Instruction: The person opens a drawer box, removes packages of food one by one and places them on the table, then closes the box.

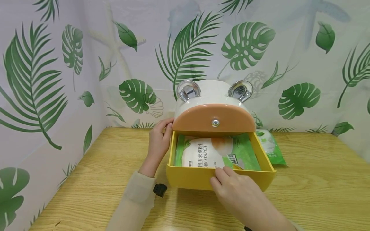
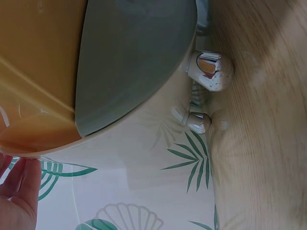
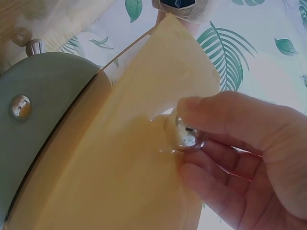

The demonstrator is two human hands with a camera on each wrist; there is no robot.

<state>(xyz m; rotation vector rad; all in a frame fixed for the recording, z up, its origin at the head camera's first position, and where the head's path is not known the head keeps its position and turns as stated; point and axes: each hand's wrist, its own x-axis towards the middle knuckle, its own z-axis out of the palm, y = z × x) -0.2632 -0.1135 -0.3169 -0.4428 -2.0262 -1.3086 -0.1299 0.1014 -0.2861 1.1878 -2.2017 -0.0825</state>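
A rounded white cabinet (image 1: pixel 212 91) with an orange upper drawer front (image 1: pixel 196 118) holds a yellow drawer (image 1: pixel 190 178), which is pulled out. Inside the drawer lies a green and white bag of corn starch (image 1: pixel 211 152). In the right wrist view, thumb and fingers of my right hand (image 3: pixel 240 143) pinch the shiny silver knob (image 3: pixel 186 133) on the drawer's front. My left hand (image 1: pixel 159 139) rests against the cabinet's left side, fingertips at its edge. A grey-green lower front (image 2: pixel 136 62) shows in the left wrist view.
Another green and white bag (image 1: pixel 270 146) lies just right of the cabinet on the wooden table (image 1: pixel 312 179). Two silver ring shapes (image 1: pixel 188 90) stand on the cabinet's top, and short chrome feet (image 2: pixel 211 71) support it. A leaf-patterned cloth (image 1: pixel 138 57) hangs behind.
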